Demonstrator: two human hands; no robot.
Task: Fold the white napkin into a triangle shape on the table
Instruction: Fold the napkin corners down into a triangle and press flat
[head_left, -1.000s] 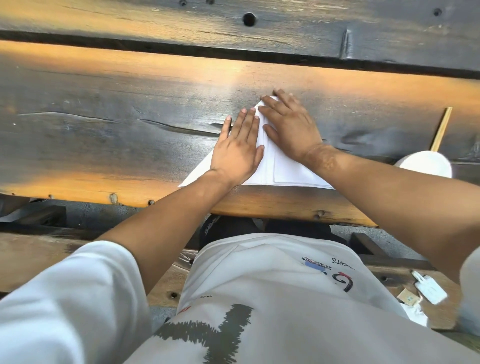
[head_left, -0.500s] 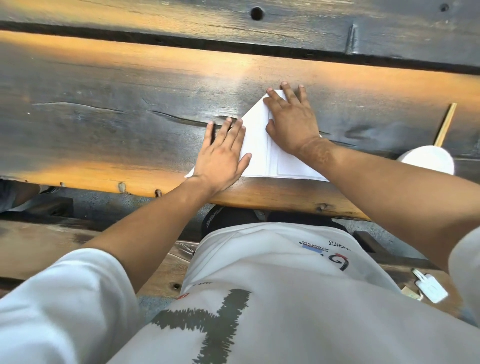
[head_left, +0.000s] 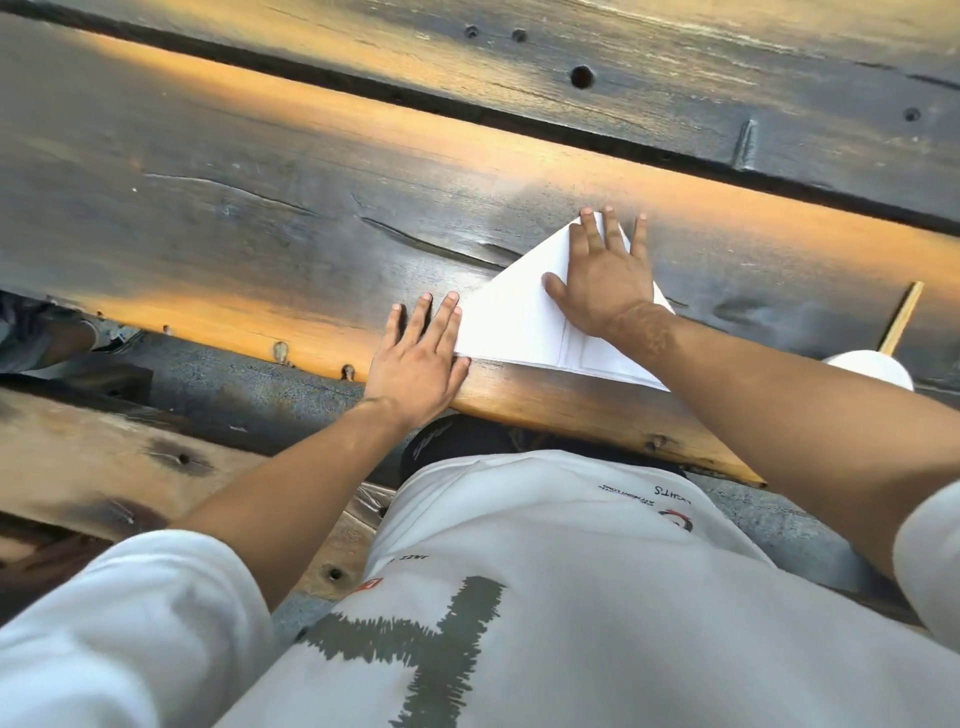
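Observation:
The white napkin (head_left: 511, 314) lies flat on the dark wooden table (head_left: 260, 228) near its front edge, folded into a triangle with its tip pointing away from me. My right hand (head_left: 605, 283) presses flat on the napkin's upper right part, fingers spread toward the tip. At the napkin's lower left corner my left hand (head_left: 421, 358) lies flat, fingers apart, mostly on the bare wood and just covering that corner. Neither hand grips anything.
A white round object (head_left: 872, 366) with a wooden stick (head_left: 901, 319) sits on the table at the right, partly behind my right forearm. A gap (head_left: 467, 111) separates this plank from the far one. A wooden bench (head_left: 104, 457) lies below the table edge.
My left hand has slid left and down across the napkin to its lower left corner. The right hand stays pressed near the tip. The view has shifted and tilted.

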